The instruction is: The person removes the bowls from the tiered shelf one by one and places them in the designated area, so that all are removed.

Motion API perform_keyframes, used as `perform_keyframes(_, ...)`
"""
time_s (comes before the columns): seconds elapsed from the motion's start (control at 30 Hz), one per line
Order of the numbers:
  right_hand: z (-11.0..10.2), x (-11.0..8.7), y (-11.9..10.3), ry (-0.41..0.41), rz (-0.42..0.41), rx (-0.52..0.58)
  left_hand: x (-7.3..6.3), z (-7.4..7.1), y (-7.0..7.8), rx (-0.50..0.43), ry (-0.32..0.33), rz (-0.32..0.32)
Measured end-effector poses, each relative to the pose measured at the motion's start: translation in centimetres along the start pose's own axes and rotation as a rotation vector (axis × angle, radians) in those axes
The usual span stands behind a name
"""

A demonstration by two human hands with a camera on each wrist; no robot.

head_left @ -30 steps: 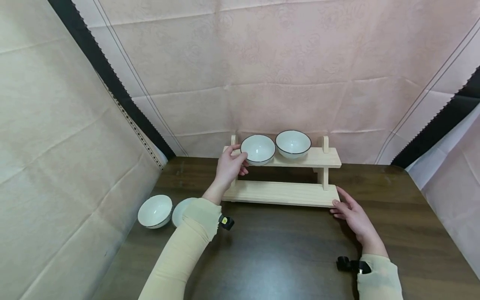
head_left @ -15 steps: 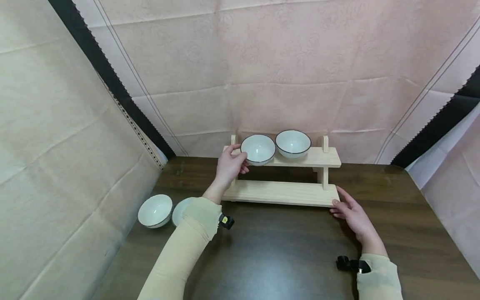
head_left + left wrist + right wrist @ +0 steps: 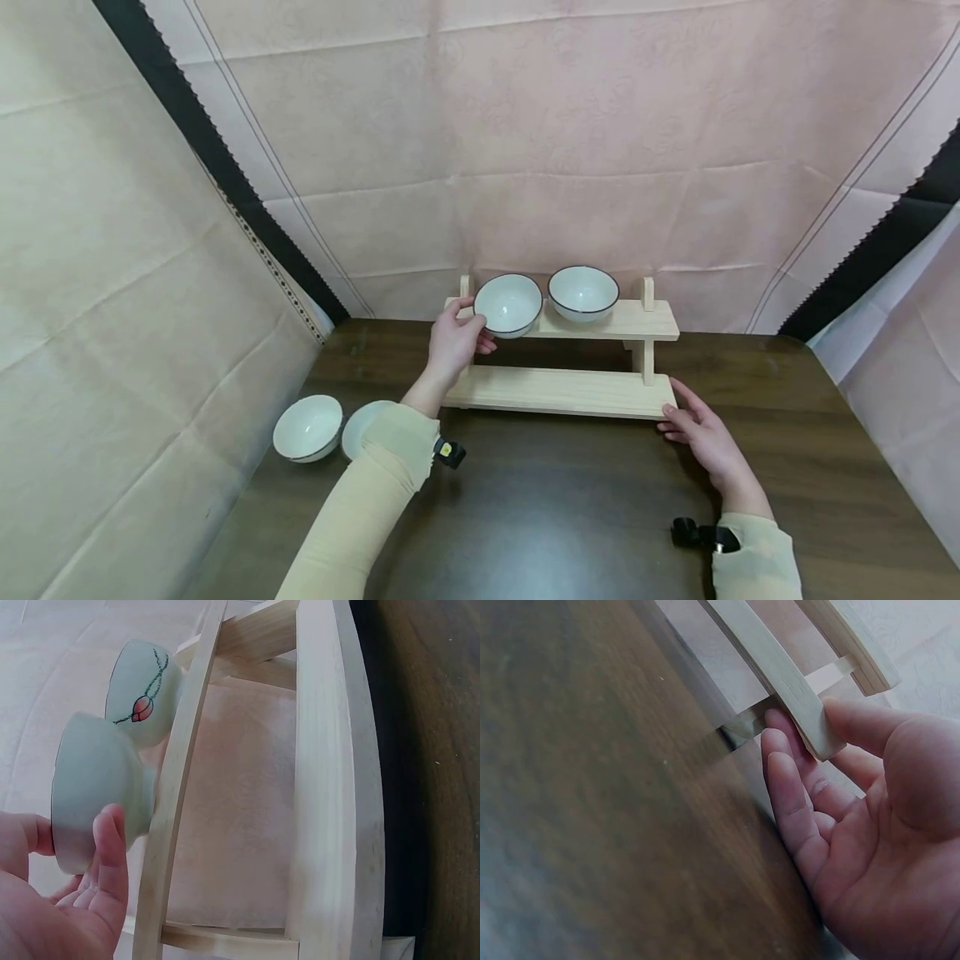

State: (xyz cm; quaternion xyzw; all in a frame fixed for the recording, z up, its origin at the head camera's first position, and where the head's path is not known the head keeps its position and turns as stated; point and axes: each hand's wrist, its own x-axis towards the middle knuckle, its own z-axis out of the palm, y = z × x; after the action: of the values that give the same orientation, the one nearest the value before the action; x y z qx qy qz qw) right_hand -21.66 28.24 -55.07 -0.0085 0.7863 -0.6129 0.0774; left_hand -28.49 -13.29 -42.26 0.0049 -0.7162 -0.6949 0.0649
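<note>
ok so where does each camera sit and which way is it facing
Head: worn on the person's head, facing forward and down at the wooden rack and table; left hand, right hand and sleeves show.
Left wrist: worn on that wrist, looking at the held bowl and, beyond it, the flower-painted bowl; only the left hand shows.
Right wrist: worn on that wrist, looking at the end of the lower board; only the right hand shows.
Shared: head and left wrist both show the left hand holding its bowl.
</note>
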Motion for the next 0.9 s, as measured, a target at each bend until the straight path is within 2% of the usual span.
perform_keyframes(0.2,0.0,0.3,0.3,-0.003,0.02,-0.017,-0.2,-0.1,-0.3,-0.036,0.001,0.002)
perform_keyframes(0.53,0.0,0.0,0.0,0.004,0.009,-0.01,-0.6,0.0,-0.8,-0.094,0.032,0.001)
perform_keyframes(0.77,-0.1,-0.1,-0.2,0.006,-0.002,-0.006,-0.8,-0.1,-0.7,-0.095,0.039,0.003)
perform_keyframes(0.9,-0.1,-0.1,-0.2,0.0,-0.007,-0.001,-1.6,-0.4,-0.9,-0.074,0.034,0.021)
